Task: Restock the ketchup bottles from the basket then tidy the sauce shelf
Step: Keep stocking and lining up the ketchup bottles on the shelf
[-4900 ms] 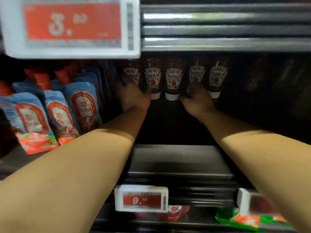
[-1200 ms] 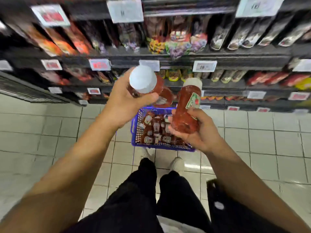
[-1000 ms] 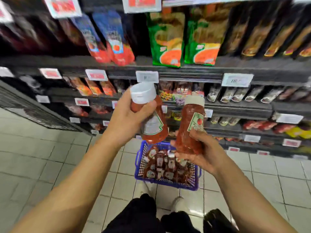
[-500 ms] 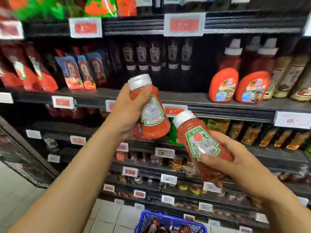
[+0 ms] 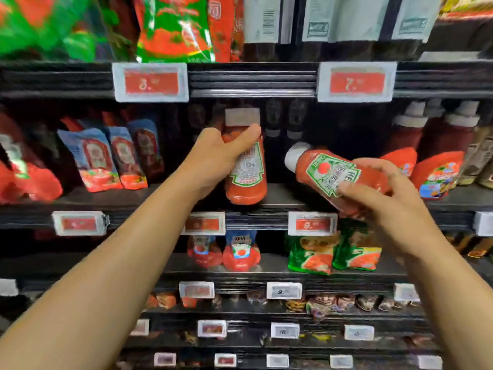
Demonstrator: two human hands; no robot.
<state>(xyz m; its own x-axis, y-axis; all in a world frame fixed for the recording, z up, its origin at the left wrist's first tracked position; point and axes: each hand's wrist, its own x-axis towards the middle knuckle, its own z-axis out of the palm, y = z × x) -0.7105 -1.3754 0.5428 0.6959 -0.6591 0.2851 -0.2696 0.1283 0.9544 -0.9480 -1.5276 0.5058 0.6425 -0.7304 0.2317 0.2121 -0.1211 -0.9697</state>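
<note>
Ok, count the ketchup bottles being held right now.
2. One red plastic ketchup bottle, white cap up, is in the left hand; another, tilted with cap pointing left, is in the right hand.

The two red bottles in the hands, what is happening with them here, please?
A person is restocking ketchup at a store shelf. The left hand holds one bottle cap up, in front of the shelf's gap. The right hand holds a second bottle tilted, its cap pointing left. Neither bottle stands on the shelf yet. More bottles stand dimly at the back.
</note>
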